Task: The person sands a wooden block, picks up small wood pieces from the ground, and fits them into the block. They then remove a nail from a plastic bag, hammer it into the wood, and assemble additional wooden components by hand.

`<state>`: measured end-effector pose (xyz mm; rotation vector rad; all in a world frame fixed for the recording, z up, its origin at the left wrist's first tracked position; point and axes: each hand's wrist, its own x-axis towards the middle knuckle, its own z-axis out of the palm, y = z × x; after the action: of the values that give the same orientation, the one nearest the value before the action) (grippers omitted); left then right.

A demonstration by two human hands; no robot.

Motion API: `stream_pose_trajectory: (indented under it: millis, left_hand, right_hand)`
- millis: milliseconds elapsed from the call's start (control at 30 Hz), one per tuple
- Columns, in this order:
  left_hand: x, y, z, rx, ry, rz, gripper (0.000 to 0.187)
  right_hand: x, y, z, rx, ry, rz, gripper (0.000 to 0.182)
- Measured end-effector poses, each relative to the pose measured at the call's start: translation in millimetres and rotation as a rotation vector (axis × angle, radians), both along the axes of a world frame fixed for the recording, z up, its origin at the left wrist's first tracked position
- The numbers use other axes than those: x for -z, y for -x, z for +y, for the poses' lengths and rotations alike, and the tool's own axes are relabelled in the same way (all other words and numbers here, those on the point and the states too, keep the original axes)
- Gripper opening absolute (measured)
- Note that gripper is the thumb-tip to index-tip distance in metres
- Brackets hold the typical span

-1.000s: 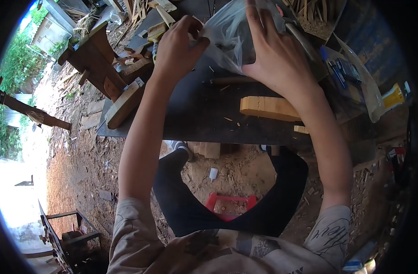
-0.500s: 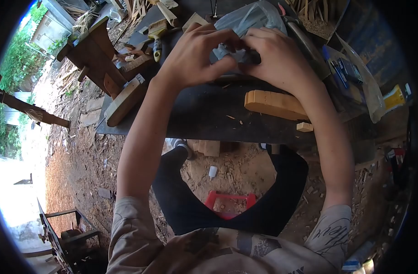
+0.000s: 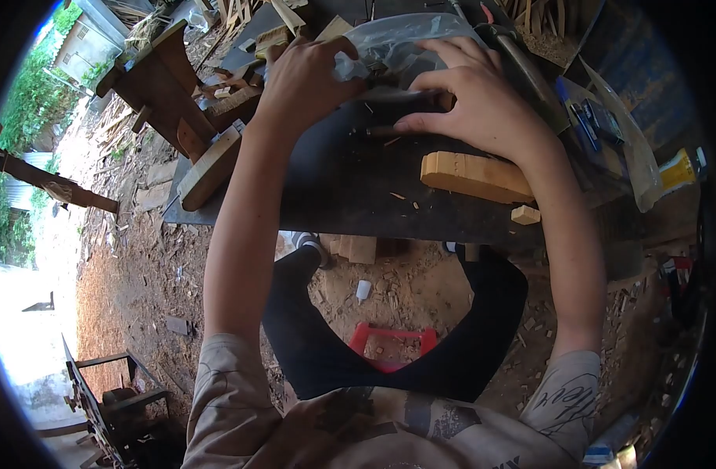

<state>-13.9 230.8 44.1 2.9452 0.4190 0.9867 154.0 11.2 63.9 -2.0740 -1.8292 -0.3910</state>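
Note:
A clear plastic bag (image 3: 420, 28) lies at the far part of the dark tabletop, between my two hands, its near side spread wide. My left hand (image 3: 307, 86) is at the bag's left edge, fingers curved, with a gap between thumb and forefinger. At the bag's right side, my right hand (image 3: 479, 102) has its fingers spread and its thumb well apart, the upper fingertips against the plastic. What lies inside the bag is hard to make out. Just nearer than my right hand rests a shaped, yellowish wooden block (image 3: 475, 177), with a small wood offcut (image 3: 525, 215) beside it.
On the left stands a dark wooden frame piece (image 3: 151, 86) with a pale wooden bar (image 3: 209, 170) nearby. Blue pens (image 3: 585, 125) and a yellow packet (image 3: 677, 170) are at the right. Below, a red plastic stool (image 3: 393, 334) and a white bottle (image 3: 363, 290) show on the littered ground.
My hands have parted, the left moving left and the right slightly right and down. Their fingers have loosened from the bunched plastic, and the bag between them now shows wider.

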Motion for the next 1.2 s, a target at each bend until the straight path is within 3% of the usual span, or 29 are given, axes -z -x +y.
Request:
stream_pose_trajectory:
  millis: [133,333,733,933,1200]
  left_hand:
    - [-6.7,0.5,-12.6,0.006,0.068,0.042,0.046]
    - [-3.1,-4.0,-6.5,0.034,0.04,0.028,0.033]
    - [2.9,-10.1,1.2,0.047,0.148,0.026,0.025]
    - [6.9,-11.0,0.5,0.052,0.059,0.034,0.028]
    - [2.7,-13.2,2.0,0.069,0.088,-0.128,0.029]
  right_hand:
    - [-6.5,9.3,-4.9,0.025,0.103,0.001,0.064]
    - [4.2,13.2,-4.8,-0.048,0.159,0.035,0.052]
    - [0.2,8.8,-4.3,-0.054,0.205,0.071,0.057]
    - [0.5,9.3,-4.4,-0.041,0.21,0.058,0.065]
    - [-2.4,12.0,-5.5,-0.031,0.228,0.06,0.066]
